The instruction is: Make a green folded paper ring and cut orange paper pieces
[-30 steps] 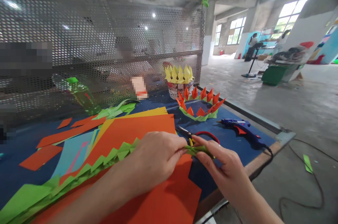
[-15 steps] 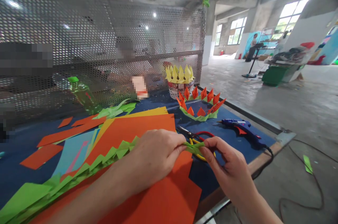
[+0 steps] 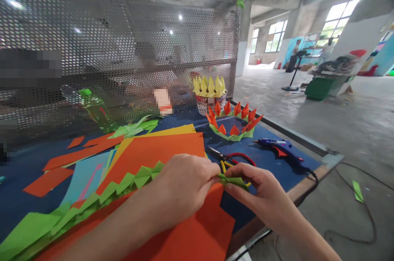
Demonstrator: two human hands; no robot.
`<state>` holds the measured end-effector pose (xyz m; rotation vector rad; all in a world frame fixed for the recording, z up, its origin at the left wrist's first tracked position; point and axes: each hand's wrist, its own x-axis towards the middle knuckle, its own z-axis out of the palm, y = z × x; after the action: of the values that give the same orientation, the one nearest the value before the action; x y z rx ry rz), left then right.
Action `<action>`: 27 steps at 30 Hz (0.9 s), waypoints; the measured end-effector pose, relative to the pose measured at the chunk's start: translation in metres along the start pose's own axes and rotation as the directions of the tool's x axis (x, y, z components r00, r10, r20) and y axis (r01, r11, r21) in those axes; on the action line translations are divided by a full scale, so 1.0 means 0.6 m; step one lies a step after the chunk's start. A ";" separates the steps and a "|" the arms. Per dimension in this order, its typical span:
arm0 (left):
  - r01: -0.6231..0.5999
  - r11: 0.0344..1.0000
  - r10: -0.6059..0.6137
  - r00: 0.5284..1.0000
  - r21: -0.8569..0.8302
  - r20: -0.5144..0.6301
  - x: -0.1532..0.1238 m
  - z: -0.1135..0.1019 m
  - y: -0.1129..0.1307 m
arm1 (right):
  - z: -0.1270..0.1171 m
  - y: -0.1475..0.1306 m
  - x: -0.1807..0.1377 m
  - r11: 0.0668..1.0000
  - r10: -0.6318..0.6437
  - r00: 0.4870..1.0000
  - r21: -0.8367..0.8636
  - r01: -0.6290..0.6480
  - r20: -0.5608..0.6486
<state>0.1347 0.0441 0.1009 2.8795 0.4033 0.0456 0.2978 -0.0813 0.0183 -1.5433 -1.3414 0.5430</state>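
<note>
My left hand (image 3: pixel 184 185) is closed on the end of a long chain of folded green paper pieces (image 3: pixel 117 189) that trails off to the lower left over orange paper sheets (image 3: pixel 160 150). My right hand (image 3: pixel 261 195) pinches a single folded green paper piece (image 3: pixel 235 180) whose tip meets the left fingers. Just behind the hands lie scissors (image 3: pixel 229 157) with red and yellow handles on the blue table (image 3: pixel 271 162).
A blue glue gun (image 3: pixel 281 147) with a black cord lies at the right edge. A ring of orange and green paper points (image 3: pixel 234 123) and a yellow paper crown on a can (image 3: pixel 209 93) stand further back. A green bottle (image 3: pixel 95 109) stands by the perforated metal screen (image 3: pixel 123 51). People stand far off at the right.
My right hand has dropped slightly and turned palm-up, laying the green piece flatter against the chain's end. My left hand keeps its grip, shifted a little lower.
</note>
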 end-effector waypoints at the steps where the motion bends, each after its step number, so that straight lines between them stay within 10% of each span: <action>1: -0.003 1.000 0.003 1.000 0.001 0.007 0.001 0.000 0.000 | 0.001 0.000 0.000 1.000 0.002 1.000 -0.007 -0.002 -0.008; 14: 0.002 0.992 -0.005 1.000 -0.129 -0.019 0.009 0.012 0.000 | 0.015 0.005 -0.006 0.969 -0.189 0.972 -0.185 0.162 -0.138; 27: 0.118 0.968 -0.130 0.991 -0.221 -0.038 0.022 0.022 -0.032 | 0.012 0.025 -0.003 0.984 0.018 0.987 0.178 0.010 -0.157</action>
<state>0.1432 0.0630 0.0835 2.6353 0.5513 0.1350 0.2986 -0.0792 0.0018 -1.4124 -1.1377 0.5172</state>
